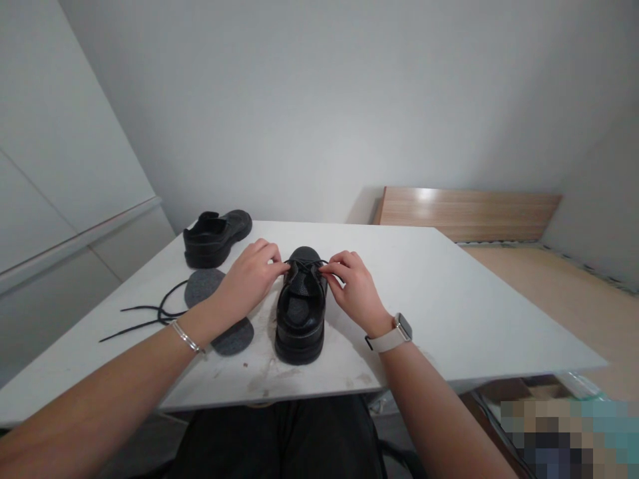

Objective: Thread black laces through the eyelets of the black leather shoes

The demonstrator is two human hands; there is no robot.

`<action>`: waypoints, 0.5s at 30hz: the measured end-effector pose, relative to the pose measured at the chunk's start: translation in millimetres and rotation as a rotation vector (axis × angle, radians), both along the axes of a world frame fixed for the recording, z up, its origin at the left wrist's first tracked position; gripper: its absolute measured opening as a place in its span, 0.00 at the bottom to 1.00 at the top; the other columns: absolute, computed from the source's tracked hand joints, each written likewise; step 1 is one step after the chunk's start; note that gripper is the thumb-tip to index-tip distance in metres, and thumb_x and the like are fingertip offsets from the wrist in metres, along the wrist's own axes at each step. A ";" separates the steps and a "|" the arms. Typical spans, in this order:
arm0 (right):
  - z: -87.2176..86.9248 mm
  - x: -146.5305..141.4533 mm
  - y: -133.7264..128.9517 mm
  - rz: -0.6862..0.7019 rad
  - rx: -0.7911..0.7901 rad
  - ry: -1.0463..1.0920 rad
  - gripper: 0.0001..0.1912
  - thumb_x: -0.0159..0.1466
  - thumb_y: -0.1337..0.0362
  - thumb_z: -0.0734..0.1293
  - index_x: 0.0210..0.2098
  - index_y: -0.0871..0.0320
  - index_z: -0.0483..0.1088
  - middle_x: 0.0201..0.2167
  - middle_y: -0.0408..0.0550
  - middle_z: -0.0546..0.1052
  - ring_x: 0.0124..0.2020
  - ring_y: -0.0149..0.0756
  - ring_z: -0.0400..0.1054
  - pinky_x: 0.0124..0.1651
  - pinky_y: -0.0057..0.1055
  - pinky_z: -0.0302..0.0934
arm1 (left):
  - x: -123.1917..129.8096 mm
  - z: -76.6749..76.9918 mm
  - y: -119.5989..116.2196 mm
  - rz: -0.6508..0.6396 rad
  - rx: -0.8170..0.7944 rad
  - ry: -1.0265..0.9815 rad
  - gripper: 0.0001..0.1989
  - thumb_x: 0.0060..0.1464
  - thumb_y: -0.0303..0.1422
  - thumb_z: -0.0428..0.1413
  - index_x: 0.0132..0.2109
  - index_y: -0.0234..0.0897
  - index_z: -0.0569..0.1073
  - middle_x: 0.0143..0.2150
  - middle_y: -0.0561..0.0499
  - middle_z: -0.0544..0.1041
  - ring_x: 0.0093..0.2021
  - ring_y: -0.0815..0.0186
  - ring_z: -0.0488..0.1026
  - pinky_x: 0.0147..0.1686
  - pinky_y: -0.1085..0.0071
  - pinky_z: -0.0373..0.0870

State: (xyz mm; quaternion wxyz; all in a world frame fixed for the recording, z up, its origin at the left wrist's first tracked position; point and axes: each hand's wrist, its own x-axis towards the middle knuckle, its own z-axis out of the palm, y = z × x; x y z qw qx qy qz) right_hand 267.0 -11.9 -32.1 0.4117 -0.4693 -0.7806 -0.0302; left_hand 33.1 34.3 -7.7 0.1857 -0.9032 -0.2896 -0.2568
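A black leather shoe (299,319) stands upright on the table, heel towards me and toe pointing away. Across its front opening runs a black shoelace (305,262), threaded through the upper eyelets. My left hand (255,274) is closed in a pinch on the lace at the shoe's left side. On the right side, the fingers of my right hand (352,285) pinch the lace too, close against the upper. Inside the shoe a grey lining or insole (297,309) shows. The fingertips partly cover the eyelets.
A second black shoe (212,236) without visible laces stands at the back left. A grey insole (234,339) lies partly under my left forearm, beside a loose black shoelace (160,313). The white table (424,299) has dirt marks near its front edge. A wooden board (469,211) stands behind.
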 end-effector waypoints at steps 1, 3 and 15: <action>-0.5 -0.2 0.3 0.001 -0.001 0.010 0.08 0.67 0.70 0.64 0.38 0.58 0.77 0.39 0.52 0.73 0.42 0.39 0.65 0.47 0.36 0.63 | 0.2 0.8 -0.2 0.003 0.005 -0.005 0.10 0.63 0.27 0.54 0.38 0.34 0.80 0.36 0.44 0.73 0.40 0.57 0.65 0.41 0.62 0.65; -1.6 -0.9 0.9 0.005 -0.007 0.033 0.09 0.67 0.71 0.65 0.39 0.59 0.78 0.39 0.51 0.72 0.40 0.37 0.66 0.44 0.34 0.64 | 0.4 2.8 -0.9 -0.003 -0.004 -0.022 0.09 0.63 0.28 0.55 0.38 0.35 0.80 0.34 0.45 0.75 0.39 0.57 0.66 0.40 0.62 0.66; 4.0 -12.8 -12.5 -0.024 -0.093 -0.031 0.14 0.70 0.72 0.59 0.48 0.62 0.74 0.41 0.53 0.75 0.40 0.36 0.70 0.45 0.32 0.65 | 8.7 8.1 -20.0 0.025 -0.279 -0.144 0.13 0.67 0.30 0.49 0.51 0.33 0.75 0.44 0.43 0.82 0.41 0.59 0.79 0.42 0.64 0.73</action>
